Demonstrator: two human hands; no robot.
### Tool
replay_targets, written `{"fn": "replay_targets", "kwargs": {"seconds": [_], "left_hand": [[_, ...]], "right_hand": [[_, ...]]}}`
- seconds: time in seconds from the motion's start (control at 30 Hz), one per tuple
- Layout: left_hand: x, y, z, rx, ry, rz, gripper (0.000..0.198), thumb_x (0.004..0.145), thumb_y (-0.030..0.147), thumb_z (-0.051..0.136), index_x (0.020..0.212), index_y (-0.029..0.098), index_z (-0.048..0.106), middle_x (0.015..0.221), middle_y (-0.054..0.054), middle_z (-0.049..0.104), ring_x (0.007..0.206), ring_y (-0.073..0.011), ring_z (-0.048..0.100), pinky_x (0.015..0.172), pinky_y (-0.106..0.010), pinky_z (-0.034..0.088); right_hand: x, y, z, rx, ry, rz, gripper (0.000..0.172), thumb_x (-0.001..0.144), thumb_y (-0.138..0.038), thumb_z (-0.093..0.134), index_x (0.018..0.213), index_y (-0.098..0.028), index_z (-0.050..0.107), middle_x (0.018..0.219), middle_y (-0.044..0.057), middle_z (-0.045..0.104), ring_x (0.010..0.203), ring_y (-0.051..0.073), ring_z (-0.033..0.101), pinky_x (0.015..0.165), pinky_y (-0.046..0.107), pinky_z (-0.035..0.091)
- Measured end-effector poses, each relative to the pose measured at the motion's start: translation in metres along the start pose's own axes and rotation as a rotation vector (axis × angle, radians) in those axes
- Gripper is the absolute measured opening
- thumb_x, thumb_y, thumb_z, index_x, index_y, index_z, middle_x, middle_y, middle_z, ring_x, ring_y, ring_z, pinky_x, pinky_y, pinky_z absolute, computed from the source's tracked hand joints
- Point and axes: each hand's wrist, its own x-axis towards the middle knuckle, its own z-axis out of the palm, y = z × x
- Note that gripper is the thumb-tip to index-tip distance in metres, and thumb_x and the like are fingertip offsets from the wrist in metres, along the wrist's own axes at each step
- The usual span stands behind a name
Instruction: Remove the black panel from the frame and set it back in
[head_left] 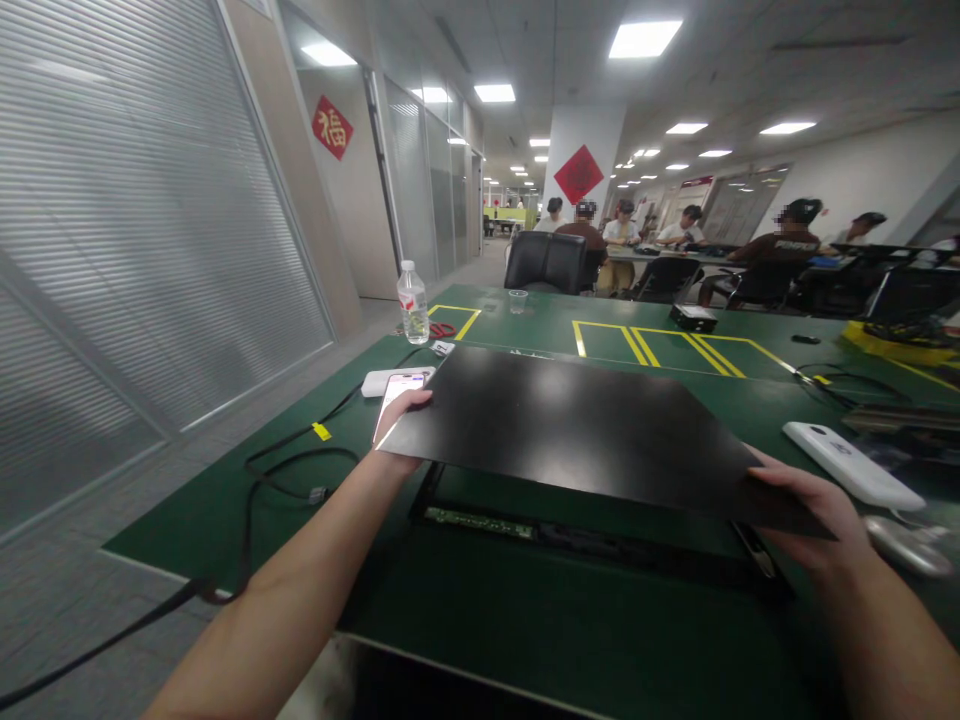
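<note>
A large flat black panel (570, 420) is held tilted above the green table (525, 620), its near edge raised. My left hand (401, 415) grips the panel's near left corner, thumb on top. My right hand (810, 510) grips the near right corner, fingers underneath. Beneath the panel lies a black frame with a green circuit strip (480, 522) along its front edge. A phone (397, 392) with a lit screen lies just behind my left hand.
A white power bank (379, 381), a water bottle (412, 303), red scissors (442, 329) and black cables (292, 470) sit at the left. A white device (851, 464) and a mouse (904, 543) lie at the right. Several people sit at far tables. A black chair (546, 262) stands behind.
</note>
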Motion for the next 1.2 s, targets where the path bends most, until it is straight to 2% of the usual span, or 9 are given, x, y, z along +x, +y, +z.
{"fn": "replay_targets", "kwargs": {"seconds": [0.07,0.2,0.43,0.53,0.73,0.97,1.1,1.2], "left_hand": [[-0.002,0.002,0.003,-0.028,0.033,0.022,0.027,0.066,0.011,0.06,0.088,0.01,0.075,0.065,-0.006,0.075,0.057,-0.0229,0.072,0.061,-0.031,0.06],[-0.004,-0.003,0.004,0.001,-0.035,0.033,0.03,0.067,0.015,0.063,0.095,0.011,0.074,0.083,-0.009,0.079,0.074,-0.0276,0.076,0.071,-0.037,0.062],[-0.001,-0.029,0.001,0.111,-0.116,0.035,0.038,0.067,0.016,0.066,0.105,0.014,0.074,0.086,-0.006,0.079,0.086,-0.0273,0.075,0.077,-0.035,0.059],[0.0,-0.033,-0.001,0.135,-0.125,0.028,0.047,0.066,0.019,0.069,0.113,0.014,0.072,0.089,-0.007,0.079,0.086,-0.0272,0.075,0.075,-0.034,0.059],[0.002,-0.029,-0.001,0.113,-0.143,0.065,0.046,0.066,0.021,0.07,0.111,0.015,0.073,0.092,-0.005,0.079,0.092,-0.029,0.075,0.081,-0.036,0.059],[0.007,-0.022,-0.006,0.065,-0.099,0.075,0.036,0.068,0.018,0.069,0.104,0.014,0.074,0.09,-0.004,0.08,0.09,-0.0257,0.076,0.083,-0.034,0.06],[0.006,-0.011,-0.005,0.037,-0.143,0.137,0.037,0.067,0.017,0.07,0.104,0.014,0.074,0.096,-0.005,0.08,0.091,-0.025,0.075,0.087,-0.034,0.059],[0.004,-0.003,-0.002,0.049,-0.168,0.185,0.035,0.066,0.017,0.071,0.101,0.015,0.075,0.091,-0.004,0.08,0.084,-0.0236,0.075,0.083,-0.033,0.059]], "right_hand": [[0.002,0.001,0.001,-0.063,-0.032,0.047,0.046,0.068,-0.027,0.065,0.113,-0.025,0.074,0.122,0.007,0.074,0.11,0.029,0.07,0.091,0.037,0.058],[0.016,0.006,-0.007,-0.2,0.016,0.054,0.036,0.068,-0.025,0.067,0.103,-0.022,0.076,0.115,0.01,0.076,0.099,0.024,0.072,0.077,0.029,0.059],[0.031,0.008,-0.023,-0.377,0.302,-0.042,0.019,0.072,-0.026,0.067,0.089,-0.02,0.075,0.089,0.011,0.076,0.071,0.02,0.069,0.052,0.025,0.052],[0.028,0.005,-0.02,-0.352,0.395,-0.057,0.022,0.073,-0.019,0.067,0.094,-0.019,0.073,0.079,0.01,0.074,0.061,0.017,0.065,0.047,0.023,0.048],[0.023,0.003,-0.013,-0.352,0.387,-0.06,0.043,0.071,-0.015,0.065,0.113,-0.023,0.065,0.076,0.008,0.074,0.062,0.021,0.069,0.049,0.025,0.052],[0.022,0.004,-0.005,-0.341,0.368,-0.082,0.045,0.069,-0.017,0.067,0.113,-0.023,0.06,0.08,0.01,0.075,0.064,0.022,0.071,0.052,0.028,0.054],[0.02,0.006,-0.002,-0.356,0.286,-0.073,0.049,0.069,-0.021,0.066,0.118,-0.022,0.06,0.086,0.013,0.077,0.075,0.026,0.074,0.06,0.033,0.057],[0.019,0.007,-0.002,-0.381,0.225,-0.082,0.052,0.07,-0.027,0.067,0.121,-0.022,0.061,0.092,0.014,0.077,0.079,0.025,0.074,0.056,0.029,0.054]]}}
